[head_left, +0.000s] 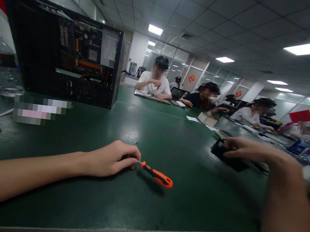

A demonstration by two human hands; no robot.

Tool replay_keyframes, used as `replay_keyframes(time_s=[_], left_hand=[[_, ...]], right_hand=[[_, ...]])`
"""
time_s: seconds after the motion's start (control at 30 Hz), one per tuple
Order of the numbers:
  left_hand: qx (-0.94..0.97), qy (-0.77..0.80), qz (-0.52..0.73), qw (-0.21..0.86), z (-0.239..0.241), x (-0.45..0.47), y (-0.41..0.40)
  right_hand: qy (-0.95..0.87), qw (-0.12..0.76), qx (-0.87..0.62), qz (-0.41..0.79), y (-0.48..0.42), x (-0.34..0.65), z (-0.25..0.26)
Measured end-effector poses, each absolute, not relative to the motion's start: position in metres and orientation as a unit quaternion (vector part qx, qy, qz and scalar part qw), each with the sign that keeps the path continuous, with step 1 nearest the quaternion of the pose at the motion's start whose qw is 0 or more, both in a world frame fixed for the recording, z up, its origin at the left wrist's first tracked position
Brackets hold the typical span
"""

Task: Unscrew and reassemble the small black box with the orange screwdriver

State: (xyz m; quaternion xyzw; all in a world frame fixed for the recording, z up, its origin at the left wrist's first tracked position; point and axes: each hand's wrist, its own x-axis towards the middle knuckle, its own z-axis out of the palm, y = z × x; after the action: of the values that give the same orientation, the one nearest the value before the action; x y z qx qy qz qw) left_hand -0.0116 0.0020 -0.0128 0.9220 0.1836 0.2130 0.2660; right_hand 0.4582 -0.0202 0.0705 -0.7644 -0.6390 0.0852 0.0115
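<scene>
My left hand (115, 158) rests on the green table with its fingers closed on the thin metal shaft of a screwdriver (157, 175). The orange and black handle points away to the right, a little above the tabletop. Over on the right, my right hand (243, 148) grips a black box-shaped part (231, 158) from above. That part is blurred, and I cannot make out its exact kind. The fingertips of my right hand are partly hidden against it.
An opened black computer case (90, 62) stands at the back left, its circuit boards showing. Beside it is a water bottle (2, 61). A small cardboard box (207, 119) and papers lie farther back. Several people sit around the table, one (155, 82) straight across.
</scene>
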Motion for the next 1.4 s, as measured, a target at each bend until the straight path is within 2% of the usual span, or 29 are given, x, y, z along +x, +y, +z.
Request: replay_keyframes(time_s=[0.13, 0.3, 0.47, 0.57, 0.67, 0.8, 0.9, 1.1, 1.27, 1.33, 1.4], left_hand=[[0.896, 0.223, 0.243, 0.297, -0.010, -0.011, 0.000], [0.833, 0.282, 0.324, 0.350, -0.012, -0.011, 0.000], [0.758, 0.281, 0.408, 0.425, -0.022, -0.008, 0.006], [0.741, 0.275, 0.428, 0.439, -0.025, -0.004, 0.005], [0.741, 0.256, 0.446, 0.431, -0.024, 0.000, 0.001], [0.770, 0.263, 0.445, 0.373, -0.020, 0.002, -0.003], [0.807, 0.263, 0.423, 0.317, -0.018, 0.001, -0.006], [0.844, 0.228, 0.420, 0.244, -0.014, 0.004, -0.015], [0.844, 0.269, 0.389, 0.253, -0.012, 0.019, -0.025], [0.844, 0.290, 0.364, 0.265, -0.012, 0.025, -0.027], [0.853, 0.291, 0.338, 0.272, -0.013, 0.028, -0.027]], right_hand=[[-0.801, 0.017, -0.576, 0.161, -0.020, 0.368, 0.076], [-0.891, 0.015, -0.442, 0.100, -0.041, 0.283, 0.065], [-0.925, 0.044, -0.371, 0.066, -0.051, 0.249, 0.037], [-0.922, 0.117, -0.360, 0.081, -0.045, 0.242, 0.017], [-0.891, 0.224, -0.368, 0.146, -0.033, 0.241, 0.000], [-0.796, 0.383, -0.381, 0.273, -0.017, 0.242, -0.013], [-0.753, 0.435, -0.397, 0.294, -0.015, 0.244, -0.015], [-0.741, 0.493, -0.413, 0.194, -0.028, 0.245, 0.008], [-0.734, 0.529, -0.408, 0.120, -0.033, 0.253, 0.060], [-0.765, 0.487, -0.409, 0.101, -0.036, 0.255, 0.090], [-0.819, 0.386, -0.414, 0.091, -0.042, 0.255, 0.121]])
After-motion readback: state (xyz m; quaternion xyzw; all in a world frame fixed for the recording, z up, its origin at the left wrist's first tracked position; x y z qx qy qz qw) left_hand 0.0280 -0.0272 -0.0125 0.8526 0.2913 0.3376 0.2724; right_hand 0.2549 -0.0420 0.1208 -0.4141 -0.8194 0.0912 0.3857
